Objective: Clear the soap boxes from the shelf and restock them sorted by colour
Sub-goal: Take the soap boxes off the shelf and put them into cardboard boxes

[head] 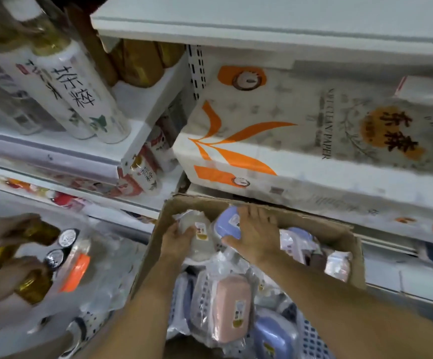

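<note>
Here, both hands in the carton point(350, 255): left hand point(178, 240) gripping a wrapped white soap box point(197, 229), right hand point(255, 235) spread on a lilac soap box point(227, 225)

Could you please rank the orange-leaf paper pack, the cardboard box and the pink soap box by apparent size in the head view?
1. Paper pack
2. Cardboard box, partly hidden by arms
3. Pink soap box, though nearest the camera

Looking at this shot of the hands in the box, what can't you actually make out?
- How many soap boxes fill the cardboard box: both hands and plastic wrapping cover the pile.
- Under the right hand: only part of a purple soap box shows.
- Sticker on the white soap box held by the left hand: too small.
- Far-left gold-capped bottles: blurred.
</note>
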### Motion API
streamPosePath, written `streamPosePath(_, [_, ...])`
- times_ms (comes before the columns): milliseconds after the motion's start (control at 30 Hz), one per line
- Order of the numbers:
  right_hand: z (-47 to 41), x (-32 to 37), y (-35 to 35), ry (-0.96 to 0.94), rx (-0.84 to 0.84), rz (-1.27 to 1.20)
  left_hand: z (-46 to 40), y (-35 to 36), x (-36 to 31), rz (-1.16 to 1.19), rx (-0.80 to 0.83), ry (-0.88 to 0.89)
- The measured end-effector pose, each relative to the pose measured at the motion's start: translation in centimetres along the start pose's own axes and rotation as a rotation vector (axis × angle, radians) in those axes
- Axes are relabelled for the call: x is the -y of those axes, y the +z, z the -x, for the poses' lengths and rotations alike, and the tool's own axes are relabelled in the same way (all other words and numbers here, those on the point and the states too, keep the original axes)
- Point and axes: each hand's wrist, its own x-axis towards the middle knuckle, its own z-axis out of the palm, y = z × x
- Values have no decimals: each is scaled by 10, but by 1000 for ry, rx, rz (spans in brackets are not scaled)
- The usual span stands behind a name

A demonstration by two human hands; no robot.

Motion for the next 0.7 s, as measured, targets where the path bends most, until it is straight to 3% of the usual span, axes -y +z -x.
streamPosePath(200, [9,-5,-23,6,150,-43,4,-4,-24,-422,145,19])
streamPosePath(367, [50,-33,-89,0,159,-144,69,-7,-74,-807,102,396])
streamPosePath(533, [135,-89,-175,46,-101,-145,188,23,-131,-1010,-28,779])
streamPosePath(700, [257,-169,-245,80,-519,-147,330,77,-174,-789,-103,1227])
